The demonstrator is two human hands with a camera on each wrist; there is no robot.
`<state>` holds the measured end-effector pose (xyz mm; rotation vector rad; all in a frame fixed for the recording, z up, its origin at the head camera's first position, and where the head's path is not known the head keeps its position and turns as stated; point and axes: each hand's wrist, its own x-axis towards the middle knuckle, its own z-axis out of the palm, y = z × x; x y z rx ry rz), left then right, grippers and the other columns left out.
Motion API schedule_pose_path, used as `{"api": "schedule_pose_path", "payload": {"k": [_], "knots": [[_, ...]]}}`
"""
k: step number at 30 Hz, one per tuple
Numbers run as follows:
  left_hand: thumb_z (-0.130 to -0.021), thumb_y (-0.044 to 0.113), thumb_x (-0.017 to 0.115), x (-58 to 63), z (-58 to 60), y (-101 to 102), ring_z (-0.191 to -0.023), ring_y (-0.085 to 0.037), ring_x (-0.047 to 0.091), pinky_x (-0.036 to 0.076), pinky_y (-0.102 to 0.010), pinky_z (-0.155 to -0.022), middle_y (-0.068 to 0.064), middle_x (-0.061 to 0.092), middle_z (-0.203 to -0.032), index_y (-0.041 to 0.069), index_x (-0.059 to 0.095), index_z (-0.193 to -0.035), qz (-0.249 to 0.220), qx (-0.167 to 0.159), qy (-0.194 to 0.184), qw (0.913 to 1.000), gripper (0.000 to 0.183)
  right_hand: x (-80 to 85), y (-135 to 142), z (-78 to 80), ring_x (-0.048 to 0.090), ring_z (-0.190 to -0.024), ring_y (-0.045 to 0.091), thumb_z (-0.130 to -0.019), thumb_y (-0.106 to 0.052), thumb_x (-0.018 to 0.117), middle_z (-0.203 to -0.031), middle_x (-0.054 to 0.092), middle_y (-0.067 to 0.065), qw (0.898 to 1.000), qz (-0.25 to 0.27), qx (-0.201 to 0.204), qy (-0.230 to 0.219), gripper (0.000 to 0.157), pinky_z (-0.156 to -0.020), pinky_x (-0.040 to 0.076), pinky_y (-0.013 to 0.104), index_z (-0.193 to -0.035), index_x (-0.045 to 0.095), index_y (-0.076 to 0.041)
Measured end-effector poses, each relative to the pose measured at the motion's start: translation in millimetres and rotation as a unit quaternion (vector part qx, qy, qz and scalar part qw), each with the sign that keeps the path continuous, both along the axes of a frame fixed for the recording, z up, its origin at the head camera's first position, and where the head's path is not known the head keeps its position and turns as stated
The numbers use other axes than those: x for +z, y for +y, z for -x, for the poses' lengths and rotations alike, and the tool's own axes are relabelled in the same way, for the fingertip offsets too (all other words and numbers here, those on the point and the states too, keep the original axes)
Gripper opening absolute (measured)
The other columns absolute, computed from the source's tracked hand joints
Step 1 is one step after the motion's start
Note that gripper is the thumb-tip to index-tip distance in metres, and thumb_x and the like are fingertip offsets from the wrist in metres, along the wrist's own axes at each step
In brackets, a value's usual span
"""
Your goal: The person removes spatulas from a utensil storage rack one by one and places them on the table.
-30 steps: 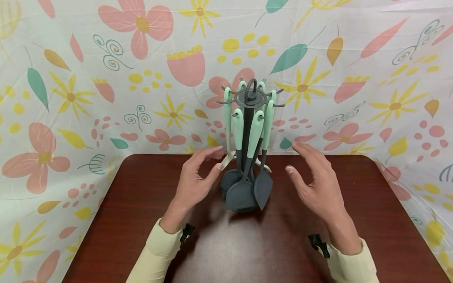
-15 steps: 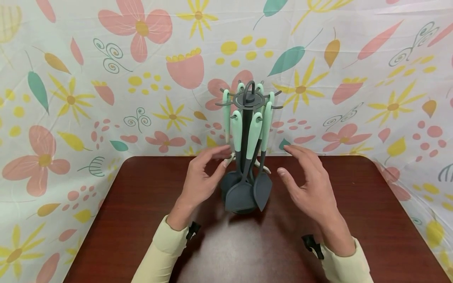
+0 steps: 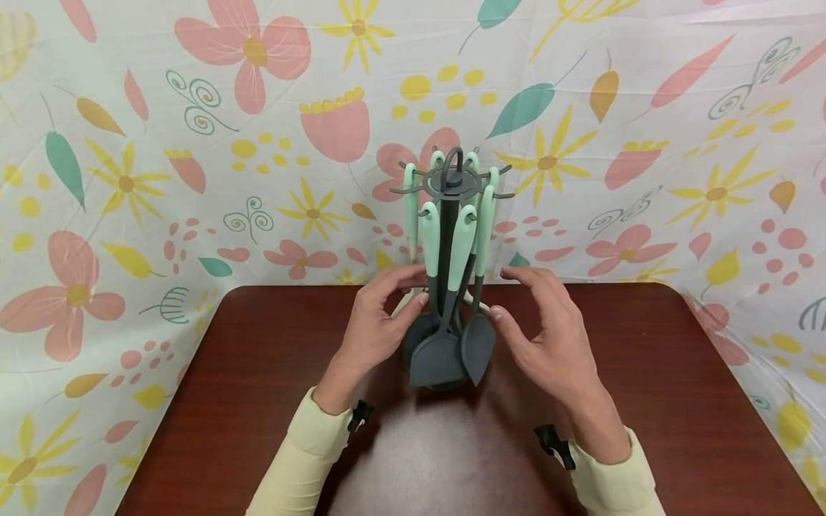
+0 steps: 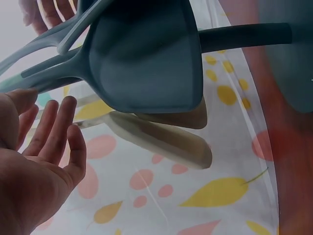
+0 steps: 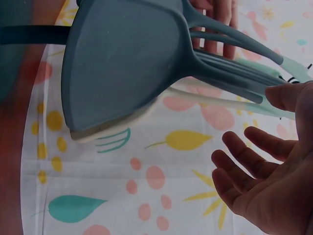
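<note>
While the table (image 3: 645,358) stretches back toward its far edge, a utensil stand (image 3: 448,226) stands upright on it, roughly midway between the two rounded back corners, with the floral cloth (image 3: 193,172) hanging behind. From where I'm watching, a hand flanks it on either side. The left hand (image 3: 374,315) is unclenched, thumb and fingers gently bent, reaching round the side toward the table's left edge and right up beside the mint-handled utensils (image 3: 462,247); whether its fingertips touch anything I can't make out. The right hand (image 3: 555,337) is likewise loose and holds nothing, its thumb just beside the slant-edged turner (image 3: 479,344), on the side toward the table's right edge.

As for how far things have got, every utensil I can see hangs from the stand's top, the broad turner (image 3: 439,362) foremost, and the left wrist view shows beige heads (image 4: 164,143) hanging beyond it. I'd judge the set to be hung up and none taken down. What's undone, to my eye, is any firm hold, on the stand or on a single utensil.
</note>
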<state>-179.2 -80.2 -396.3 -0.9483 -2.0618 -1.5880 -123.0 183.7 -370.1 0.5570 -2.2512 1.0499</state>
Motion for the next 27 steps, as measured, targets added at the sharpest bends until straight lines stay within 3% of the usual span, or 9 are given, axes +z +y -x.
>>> {"api": "schedule_pose_path", "payload": {"k": [8, 19, 27], "knots": [[-0.101, 0.000, 0.071, -1.1, 2.4, 4.5, -0.116, -0.023, 0.071, 0.059, -0.046, -0.097, -0.011, 0.069, -0.131, 0.005, 0.066, -0.139, -0.007, -0.016, -0.003, 0.9998, 0.038, 0.7, -7.3, 2.0, 0.060, -0.124, 0.024, -0.091, -0.005, 0.081, -0.135, 0.065, 0.006, 1.000, 0.014, 0.016, 0.002, 0.055, -0.106, 0.041, 0.026, -0.143, 0.062, -0.010], [-0.102, -0.003, 0.066, -6.6, 5.7, 10.6, -0.117, -0.026, 0.071, 0.059, -0.038, -0.096, -0.012, 0.069, -0.132, 0.004, 0.066, -0.139, -0.031, -0.031, 0.001, 0.9990, 0.038, -0.6, -12.4, 3.4, 0.058, -0.116, 0.018, -0.094, -0.008, 0.079, -0.134, 0.064, 0.004, 0.999, 0.018, 0.034, -0.016, 0.051, -0.099, 0.044, 0.030, -0.142, 0.061, -0.006], [-0.102, -0.002, 0.068, -5.4, 8.2, 14.6, -0.106, -0.023, 0.074, 0.061, -0.038, -0.086, -0.010, 0.072, -0.124, 0.006, 0.069, -0.135, -0.025, -0.036, -0.003, 0.9990, 0.034, 0.4, -12.0, 2.1, 0.061, -0.114, 0.025, -0.096, -0.011, 0.076, -0.133, 0.063, 0.004, 0.999, 0.020, 0.039, -0.023, 0.049, -0.097, 0.048, 0.041, -0.143, 0.061, -0.009]]}}
